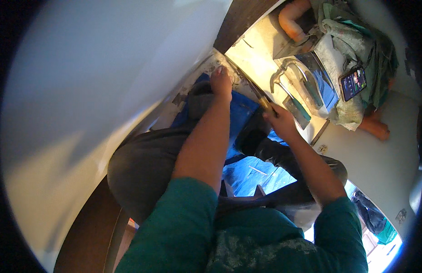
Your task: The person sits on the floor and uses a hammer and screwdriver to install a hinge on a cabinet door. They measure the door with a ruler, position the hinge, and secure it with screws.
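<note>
In the middle of the view, my right hand (279,119) grips the yellowish handle (266,103) of a long, thin tool, whose shaft runs up and left along the pale ledge's edge. My left hand (220,82) is at the dusty corner (216,58) beside the white wall, left of the shaft, with fingers curled; what they hold, if anything, is hidden. A hammer (279,77) with a teal handle lies on the pale ledge (252,42) to the right, by a flat grey piece (296,114) and a shiny panel that seems to mirror it.
A white wall (83,82) fills the left. At upper right are a phone (353,83), crumpled sacking (352,41) and another person's bare limbs (292,20) (374,127). Blue sheeting (252,177) lies below my knees, with dark wood panelling (88,227) at lower left.
</note>
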Available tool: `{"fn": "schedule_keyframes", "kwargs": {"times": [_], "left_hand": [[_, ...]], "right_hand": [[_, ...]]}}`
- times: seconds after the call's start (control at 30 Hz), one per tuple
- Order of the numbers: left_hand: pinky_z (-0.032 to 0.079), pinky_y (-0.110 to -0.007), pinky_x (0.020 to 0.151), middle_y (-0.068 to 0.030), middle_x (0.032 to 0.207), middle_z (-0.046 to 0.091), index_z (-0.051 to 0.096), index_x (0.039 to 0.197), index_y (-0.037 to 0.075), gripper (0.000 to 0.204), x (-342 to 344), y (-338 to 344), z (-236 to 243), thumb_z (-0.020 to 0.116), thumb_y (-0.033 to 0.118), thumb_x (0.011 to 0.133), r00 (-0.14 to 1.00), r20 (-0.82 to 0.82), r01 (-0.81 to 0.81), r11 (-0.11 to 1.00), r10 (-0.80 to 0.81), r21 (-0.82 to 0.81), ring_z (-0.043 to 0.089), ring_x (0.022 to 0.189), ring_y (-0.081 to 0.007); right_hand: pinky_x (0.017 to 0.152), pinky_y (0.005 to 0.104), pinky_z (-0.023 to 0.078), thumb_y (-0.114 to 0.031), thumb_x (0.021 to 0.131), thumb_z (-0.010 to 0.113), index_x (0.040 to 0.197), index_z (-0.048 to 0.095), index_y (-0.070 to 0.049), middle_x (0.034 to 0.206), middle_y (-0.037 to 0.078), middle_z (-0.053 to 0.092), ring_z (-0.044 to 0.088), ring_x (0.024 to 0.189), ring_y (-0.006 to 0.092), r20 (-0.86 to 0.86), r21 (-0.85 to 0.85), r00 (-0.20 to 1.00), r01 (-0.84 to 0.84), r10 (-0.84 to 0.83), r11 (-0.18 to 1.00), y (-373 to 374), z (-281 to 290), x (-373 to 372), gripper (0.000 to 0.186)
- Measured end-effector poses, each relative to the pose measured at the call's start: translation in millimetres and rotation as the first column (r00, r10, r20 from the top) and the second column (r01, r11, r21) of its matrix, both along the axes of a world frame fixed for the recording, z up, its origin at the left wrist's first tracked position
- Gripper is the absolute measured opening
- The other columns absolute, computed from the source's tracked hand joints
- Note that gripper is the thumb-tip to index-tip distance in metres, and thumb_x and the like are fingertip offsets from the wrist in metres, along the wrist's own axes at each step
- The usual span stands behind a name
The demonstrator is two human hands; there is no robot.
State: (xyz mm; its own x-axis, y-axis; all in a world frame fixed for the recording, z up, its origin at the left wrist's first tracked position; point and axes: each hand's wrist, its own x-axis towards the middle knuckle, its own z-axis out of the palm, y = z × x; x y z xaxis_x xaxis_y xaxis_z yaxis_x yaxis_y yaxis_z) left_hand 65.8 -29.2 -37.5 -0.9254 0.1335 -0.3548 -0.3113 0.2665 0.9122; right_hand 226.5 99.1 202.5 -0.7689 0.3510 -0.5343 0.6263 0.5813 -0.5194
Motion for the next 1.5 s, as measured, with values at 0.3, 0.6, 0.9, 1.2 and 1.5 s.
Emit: {"fn": "schedule_keyframes", "kwargs": {"times": [0.3,0.6,0.9,1.2,1.5], "left_hand": [[0.052,-0.027,0.062,-0.0069,0.097,0.068,0.068,0.100,0.003,0.026,-47.6,23.3,43.7,0.063,0.026,0.091,0.973,0.184,-0.188,0.941,0.139,0.282,0.067,0.083,-0.0180],[0.052,-0.027,0.062,-0.0067,0.087,0.070,0.067,0.093,0.004,0.017,-61.7,13.4,13.4,0.071,0.016,0.082,0.980,0.153,-0.160,0.966,0.130,0.202,0.065,0.071,-0.0176],[0.051,-0.032,0.066,-0.0097,0.091,0.071,0.066,0.097,0.005,0.023,-64.4,10.7,-2.1,0.071,0.014,0.076,0.989,0.147,-0.027,0.999,0.033,-0.041,0.066,0.077,-0.0199],[0.054,-0.040,0.077,-0.0120,0.096,0.070,0.069,0.101,0.010,0.027,-33.9,6.1,45.4,0.066,0.029,0.082,0.796,0.086,0.394,0.406,-0.599,-0.824,0.067,0.092,-0.0284],[0.052,-0.041,0.085,-0.0205,0.104,0.067,0.067,0.099,0.002,0.026,-46.4,25.6,-37.4,0.061,0.016,0.078,0.964,-0.065,-0.251,0.964,0.257,0.089,0.065,0.097,-0.0364]], "right_hand": [[0.091,0.0379,0.045,-0.015,0.086,0.068,0.120,0.057,0.000,0.107,0.017,0.063,0.060,0.099,0.0306,-0.051,0.312,0.999,-0.002,0.019,0.950,27.2,178.2,144.9,0.039],[0.093,0.0428,0.040,-0.013,0.088,0.062,0.124,0.052,0.002,0.114,0.019,0.059,0.054,0.102,0.0358,-0.071,0.725,0.987,-0.047,0.142,0.688,55.0,216.1,205.5,0.041],[0.087,0.0441,0.044,-0.011,0.089,0.059,0.122,0.052,0.003,0.111,0.021,0.059,0.055,0.099,0.0383,-0.139,0.729,0.985,0.030,0.105,0.683,62.4,195.6,219.2,0.036],[0.087,0.0441,0.045,-0.012,0.091,0.057,0.123,0.051,0.003,0.112,0.021,0.059,0.056,0.100,0.0388,-0.119,0.757,0.991,0.051,0.061,0.652,58.3,193.2,221.0,0.036],[0.088,0.0447,0.045,-0.013,0.091,0.057,0.123,0.052,0.004,0.112,0.023,0.059,0.056,0.100,0.0406,-0.090,0.777,0.987,-0.014,0.133,0.630,68.0,192.2,208.2,0.037]]}}
